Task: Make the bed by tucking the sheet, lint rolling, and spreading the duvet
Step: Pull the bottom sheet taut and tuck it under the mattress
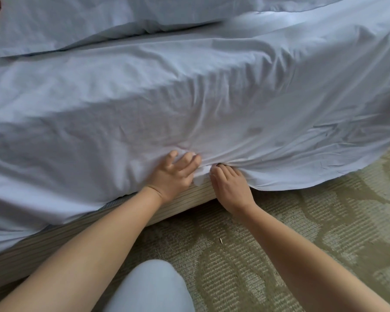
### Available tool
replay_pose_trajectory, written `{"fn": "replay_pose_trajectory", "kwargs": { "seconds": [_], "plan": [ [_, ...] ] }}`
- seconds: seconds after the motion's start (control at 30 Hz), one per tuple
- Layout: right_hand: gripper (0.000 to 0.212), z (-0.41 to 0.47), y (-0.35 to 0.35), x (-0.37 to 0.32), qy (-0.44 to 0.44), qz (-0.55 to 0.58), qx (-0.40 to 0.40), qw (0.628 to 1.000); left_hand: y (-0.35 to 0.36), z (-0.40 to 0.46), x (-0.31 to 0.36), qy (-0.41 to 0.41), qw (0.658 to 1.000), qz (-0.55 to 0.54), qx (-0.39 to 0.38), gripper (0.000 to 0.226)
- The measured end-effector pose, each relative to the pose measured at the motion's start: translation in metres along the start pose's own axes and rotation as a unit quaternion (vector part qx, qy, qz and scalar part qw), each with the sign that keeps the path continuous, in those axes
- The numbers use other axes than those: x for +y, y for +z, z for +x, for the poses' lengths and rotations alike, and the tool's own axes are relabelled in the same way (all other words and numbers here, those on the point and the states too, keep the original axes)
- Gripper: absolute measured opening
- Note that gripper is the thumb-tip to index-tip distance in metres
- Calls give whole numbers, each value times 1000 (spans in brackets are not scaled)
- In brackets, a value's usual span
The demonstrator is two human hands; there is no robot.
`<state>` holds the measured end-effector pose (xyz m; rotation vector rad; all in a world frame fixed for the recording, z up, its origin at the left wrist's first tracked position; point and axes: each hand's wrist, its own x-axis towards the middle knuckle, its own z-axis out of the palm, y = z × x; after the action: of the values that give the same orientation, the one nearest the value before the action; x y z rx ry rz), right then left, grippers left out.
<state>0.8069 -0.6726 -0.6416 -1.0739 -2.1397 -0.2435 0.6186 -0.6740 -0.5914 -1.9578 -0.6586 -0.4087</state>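
my left hand bunches the crumpled pale-blue sheet at the mattress edge, my right hand pinching its soft fold beside it, above the ribbed bed base.

Soft daylight from upper right, mild blur, wide-angle bending at edges.

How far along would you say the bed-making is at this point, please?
Early. Left of the hands the sheet already looks tucked above the striped base. The left hand and right hand are pushing it in. To the right it hangs loose over the carpet; no lint roller or duvet visible.
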Motion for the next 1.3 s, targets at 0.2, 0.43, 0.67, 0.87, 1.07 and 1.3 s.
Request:
{"fn": "replay_pose_trajectory", "kwargs": {
  "seconds": [0.2,0.43,0.67,0.87,1.07,1.3],
  "plan": [
    [32,-14,4,30,-73,-114,-69,988,7,0,5,31,999,-12,-16,35],
    [35,-15,0,41,-70,-105,-48,991,11,16,13,32,995,-19,-97,33],
    [31,8,-24,34,128,-137,-182,965,4,25,6,50,988,-35,-139,21],
    [28,33,-22,1,544,199,-123,806,10,50,6,47,988,-23,-148,15],
    [31,50,-14,-8,741,578,4,341,11,57,0,77,985,-67,-141,15],
    [31,52,-34,10,713,577,123,380,5,59,-14,97,968,-126,-194,10]
  ]
}}
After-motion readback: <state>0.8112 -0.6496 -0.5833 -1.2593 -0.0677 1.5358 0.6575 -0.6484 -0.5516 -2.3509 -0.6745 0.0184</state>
